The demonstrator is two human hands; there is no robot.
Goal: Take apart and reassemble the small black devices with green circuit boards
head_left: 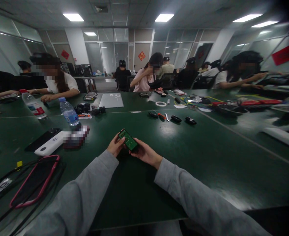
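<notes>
A: What lies on the left?
B: Toward the left edge of the dark green worktop [220, 157], a red-capped bottle [33, 106] stands well back; a pink-rimmed phone [35, 182] lies nearer the viewer, among black cables; a white device [49, 144] rests beyond it; a blue-capped bottle [69, 113] stands farther back, to the right.
A: And the hands?
B: Both are clamped on one green circuit board [128, 140], held tilted above the worktop, in from the middle of its near edge; the left hand [116, 144] grips its left end, thumb over the green face; the right hand [146, 153] grips its lower right end.
A: Farther right?
B: Beyond the right hand, toward the far edge, lie an orange-handled screwdriver [161, 116], a small wrench [166, 117] just beside it, then two black objects [176, 119]; what those two are, I cannot tell.
</notes>
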